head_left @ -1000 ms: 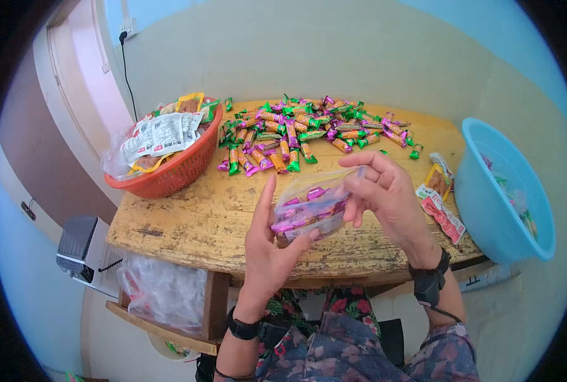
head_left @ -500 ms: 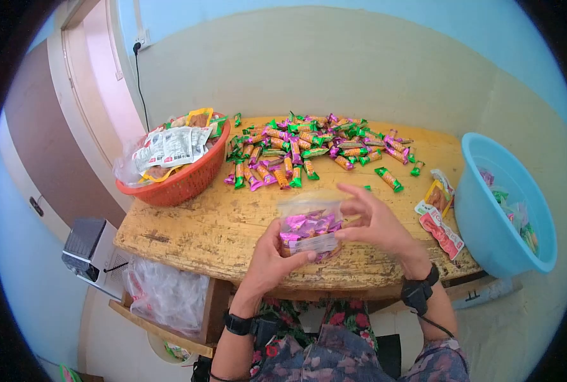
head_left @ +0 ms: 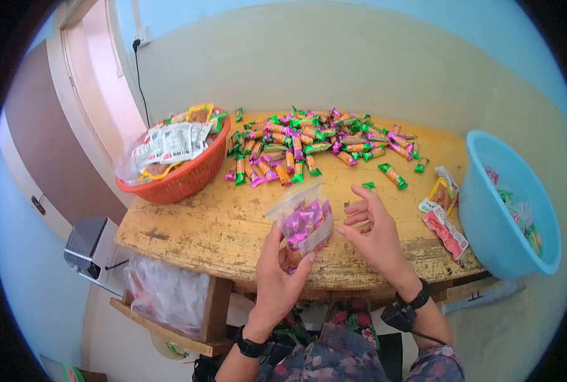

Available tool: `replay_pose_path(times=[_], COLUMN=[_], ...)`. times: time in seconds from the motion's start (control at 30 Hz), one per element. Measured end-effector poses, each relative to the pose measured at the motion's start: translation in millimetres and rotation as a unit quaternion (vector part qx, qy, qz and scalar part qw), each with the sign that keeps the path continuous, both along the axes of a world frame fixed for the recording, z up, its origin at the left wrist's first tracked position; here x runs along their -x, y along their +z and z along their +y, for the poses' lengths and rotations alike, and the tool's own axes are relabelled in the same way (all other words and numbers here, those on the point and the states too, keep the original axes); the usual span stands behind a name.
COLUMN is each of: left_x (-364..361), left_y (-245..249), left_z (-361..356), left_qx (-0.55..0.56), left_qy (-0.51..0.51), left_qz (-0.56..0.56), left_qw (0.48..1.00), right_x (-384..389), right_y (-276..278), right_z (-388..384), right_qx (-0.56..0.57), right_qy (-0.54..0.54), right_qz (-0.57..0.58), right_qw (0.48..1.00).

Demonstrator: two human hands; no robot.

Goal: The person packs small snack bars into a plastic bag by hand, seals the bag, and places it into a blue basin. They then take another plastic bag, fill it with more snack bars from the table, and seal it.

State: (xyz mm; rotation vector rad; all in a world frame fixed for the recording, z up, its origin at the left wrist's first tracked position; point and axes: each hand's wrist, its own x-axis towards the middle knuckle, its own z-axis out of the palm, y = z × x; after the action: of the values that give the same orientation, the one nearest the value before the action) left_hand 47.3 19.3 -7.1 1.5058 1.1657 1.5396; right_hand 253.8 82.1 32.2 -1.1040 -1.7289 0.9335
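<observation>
A clear zip bag (head_left: 306,223) with purple-wrapped candies and a white label is tilted over the front half of the wooden table (head_left: 194,229). My left hand (head_left: 280,274) holds the bag's lower left side between thumb and fingers. Just right of the bag, my right hand (head_left: 372,235) has its fingers apart and holds nothing. Behind the bag lies a wide pile of wrapped candies (head_left: 296,137) in green, purple and orange.
An orange basket (head_left: 188,184) of packaged snacks stands at the left. At the right are a blue basin (head_left: 500,210) with bagged candies and a red snack packet (head_left: 444,232). An open drawer (head_left: 162,325) holding plastic bags juts out at lower left.
The bag has tilted and shifted slightly left in my left hand. My right hand has come away from the bag, leaving a gap between them.
</observation>
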Motion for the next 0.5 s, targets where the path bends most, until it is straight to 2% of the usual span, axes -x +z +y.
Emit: replay_pose_path(times=[0.07, 0.17, 0.27, 0.33, 0.43, 0.5], left_x=[0.2, -12.0, -19.8, -24.1, -18.5, -4.0], left_y=[2.7, 0.9, 16.0, 16.8, 12.5, 7.9], left_z=[-9.3, -21.7, -35.3, -37.0, -32.0, -25.3], left_qx=[0.000, -0.059, -0.027, -0.012, -0.016, -0.031], left_qy=[0.011, -0.025, -0.117, -0.169, -0.164, -0.066], left_qz=[0.065, 0.068, -0.002, -0.039, -0.041, 0.011], left_qw=[0.998, 0.996, 0.993, 0.985, 0.986, 0.997], right_x=[-2.6, 6.8, 9.2, 3.9, -4.8, -10.3], right_y=[-5.2, -13.3, -0.7, -8.3, -16.5, -12.7], right_z=[-6.5, -24.3, -35.6, -25.3, -3.1, 3.5], right_qx=[0.067, -0.031, -0.101, -0.050, 0.031, 0.081], right_qy=[0.020, 0.103, 0.078, 0.067, 0.076, 0.085], right_qz=[0.018, 0.052, -0.026, -0.010, 0.064, 0.101], right_qw=[0.997, 0.993, 0.991, 0.996, 0.995, 0.988])
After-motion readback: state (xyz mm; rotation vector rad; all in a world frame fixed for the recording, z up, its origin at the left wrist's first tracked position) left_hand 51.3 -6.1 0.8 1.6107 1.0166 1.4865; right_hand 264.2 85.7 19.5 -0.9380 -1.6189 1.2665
